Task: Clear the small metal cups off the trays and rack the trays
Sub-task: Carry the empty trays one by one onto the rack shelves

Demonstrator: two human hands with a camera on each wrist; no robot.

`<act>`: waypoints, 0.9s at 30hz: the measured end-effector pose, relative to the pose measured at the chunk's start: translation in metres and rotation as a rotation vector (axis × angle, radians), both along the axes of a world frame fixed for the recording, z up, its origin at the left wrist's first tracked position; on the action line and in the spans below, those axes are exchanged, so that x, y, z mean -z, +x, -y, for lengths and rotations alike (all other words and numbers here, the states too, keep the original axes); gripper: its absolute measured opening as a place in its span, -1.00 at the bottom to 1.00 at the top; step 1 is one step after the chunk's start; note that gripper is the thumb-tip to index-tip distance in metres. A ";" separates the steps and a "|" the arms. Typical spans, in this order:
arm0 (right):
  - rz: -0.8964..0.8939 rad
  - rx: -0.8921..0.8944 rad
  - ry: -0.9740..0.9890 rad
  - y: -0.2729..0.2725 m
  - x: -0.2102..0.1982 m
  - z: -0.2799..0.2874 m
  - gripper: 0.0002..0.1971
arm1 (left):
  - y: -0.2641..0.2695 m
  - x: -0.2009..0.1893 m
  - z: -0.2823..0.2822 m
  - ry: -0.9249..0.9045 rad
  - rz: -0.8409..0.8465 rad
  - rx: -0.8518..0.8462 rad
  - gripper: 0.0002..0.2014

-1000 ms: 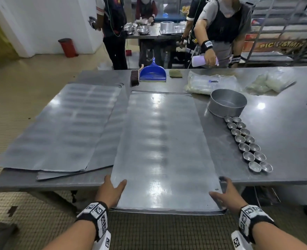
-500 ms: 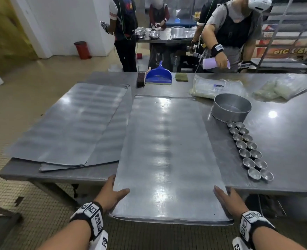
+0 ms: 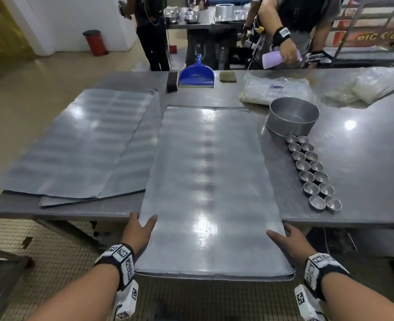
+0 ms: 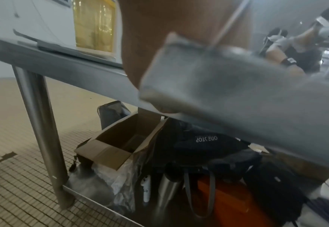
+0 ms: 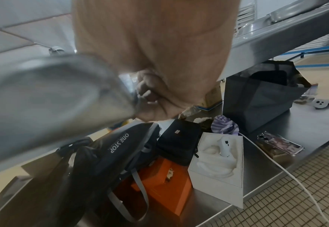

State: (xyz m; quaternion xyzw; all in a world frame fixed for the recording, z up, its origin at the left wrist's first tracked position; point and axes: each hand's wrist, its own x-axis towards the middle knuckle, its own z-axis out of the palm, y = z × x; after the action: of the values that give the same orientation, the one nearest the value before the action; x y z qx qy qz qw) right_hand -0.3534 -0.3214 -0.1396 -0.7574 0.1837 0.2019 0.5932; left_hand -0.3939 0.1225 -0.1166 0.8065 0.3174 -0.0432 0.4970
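Observation:
A long bare metal tray (image 3: 210, 186) lies lengthwise on the steel table (image 3: 367, 163), its near end hanging out over the front edge. My left hand (image 3: 140, 230) grips its left rim and my right hand (image 3: 286, 239) its right rim, thumbs on top. In the right wrist view my curled fingers (image 5: 150, 98) hook under the tray (image 5: 43, 92). The left wrist view shows the tray's corner (image 4: 237, 92) against my palm. Several small metal cups (image 3: 312, 172) stand in two rows on the table, right of the tray.
Two more trays (image 3: 75, 144) overlap at the table's left. A round pan (image 3: 293, 117), plastic bags (image 3: 277, 89), a blue dustpan (image 3: 196, 75) and a brush (image 3: 171, 82) lie further back. A person (image 3: 302, 24) stands across the table. Bags and boxes (image 5: 159, 176) fill the lower shelf.
The tray has slid toward me, so more of it overhangs the table's front edge. Both hands kept their hold on its sides.

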 end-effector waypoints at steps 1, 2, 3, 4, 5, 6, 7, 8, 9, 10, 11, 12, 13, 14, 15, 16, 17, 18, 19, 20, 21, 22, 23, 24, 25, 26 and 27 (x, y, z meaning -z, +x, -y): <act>-0.014 -0.003 0.020 -0.003 -0.001 0.002 -0.61 | -0.004 0.004 -0.002 -0.024 0.013 -0.005 -0.48; -0.018 0.000 0.021 -0.005 -0.001 0.004 -0.61 | -0.008 0.006 -0.002 -0.058 0.016 -0.005 -0.50; -0.011 -0.011 0.002 -0.006 -0.005 0.006 -0.61 | -0.012 0.008 -0.002 -0.097 0.027 0.002 -0.50; -0.001 -0.021 -0.027 -0.005 -0.006 0.008 -0.60 | -0.015 0.009 -0.001 -0.135 0.021 0.013 -0.49; 0.011 -0.042 -0.061 -0.004 -0.008 0.010 -0.58 | -0.018 0.008 0.001 -0.168 0.022 0.022 -0.48; 0.025 -0.062 -0.095 -0.003 -0.008 0.013 -0.57 | -0.020 0.006 0.005 -0.195 0.022 0.027 -0.49; 0.036 -0.083 -0.138 -0.003 -0.007 0.015 -0.56 | -0.022 0.005 0.009 -0.211 0.030 0.023 -0.50; 0.049 -0.104 -0.196 -0.003 -0.005 0.018 -0.55 | -0.024 0.004 0.014 -0.211 0.034 0.015 -0.52; 0.062 -0.129 -0.265 -0.003 -0.003 0.021 -0.56 | -0.027 0.005 0.019 -0.199 0.040 0.005 -0.55; 0.076 -0.146 -0.325 -0.003 -0.001 0.024 -0.57 | -0.029 0.005 0.023 -0.169 0.041 -0.001 -0.56; 0.091 -0.155 -0.361 -0.002 0.001 0.026 -0.60 | -0.032 0.006 0.027 -0.137 0.036 -0.005 -0.57; 0.101 -0.151 -0.378 -0.001 0.003 0.028 -0.63 | -0.034 0.006 0.032 -0.109 0.029 -0.008 -0.58; 0.105 -0.150 -0.388 0.001 0.002 0.030 -0.66 | -0.037 0.005 0.035 -0.091 0.024 -0.011 -0.59; 0.103 -0.143 -0.394 0.003 0.003 0.033 -0.66 | -0.039 0.004 0.039 -0.072 0.016 -0.010 -0.60; 0.112 -0.143 -0.403 0.005 0.004 0.034 -0.63 | -0.041 0.001 0.043 -0.048 0.010 -0.005 -0.61; 0.124 -0.142 -0.414 0.006 0.005 0.036 -0.59 | -0.042 -0.003 0.047 -0.014 0.004 0.005 -0.62; 0.142 -0.148 -0.428 0.007 0.005 0.036 -0.56 | -0.043 -0.006 0.049 0.019 -0.002 0.013 -0.62; 0.156 -0.153 -0.441 0.007 0.005 0.036 -0.53 | -0.043 -0.009 0.051 0.045 -0.007 0.019 -0.62; 0.162 -0.157 -0.447 0.007 0.005 0.035 -0.52 | -0.043 -0.010 0.052 0.062 -0.015 0.021 -0.63; 0.165 -0.157 -0.442 0.007 0.004 0.034 -0.51 | -0.042 -0.011 0.052 0.073 -0.022 0.025 -0.63; 0.163 -0.154 -0.430 0.006 0.003 0.032 -0.51 | -0.042 -0.010 0.051 0.080 -0.029 0.031 -0.63; 0.160 -0.146 -0.416 0.006 0.003 0.032 -0.51 | -0.041 -0.009 0.050 0.087 -0.033 0.038 -0.61; 0.152 -0.137 -0.404 0.005 0.001 0.031 -0.51 | -0.040 -0.008 0.049 0.091 -0.038 0.044 -0.59; 0.147 -0.128 -0.394 0.004 0.000 0.030 -0.51 | -0.038 -0.007 0.047 0.092 -0.042 0.050 -0.57; 0.144 -0.120 -0.388 0.004 -0.001 0.030 -0.51 | -0.037 -0.004 0.045 0.091 -0.047 0.052 -0.56; 0.144 -0.112 -0.381 0.004 -0.002 0.029 -0.51 | -0.036 -0.002 0.044 0.090 -0.050 0.053 -0.57; 0.142 -0.108 -0.376 0.003 -0.004 0.028 -0.52 | -0.036 0.000 0.042 0.092 -0.053 0.053 -0.58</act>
State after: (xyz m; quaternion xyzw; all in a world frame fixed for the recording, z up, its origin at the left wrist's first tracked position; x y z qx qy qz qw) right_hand -0.3502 -0.3498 -0.1358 -0.8759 0.1348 0.1417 0.4411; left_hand -0.4297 0.0802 -0.1164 0.8352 0.3107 -0.0629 0.4495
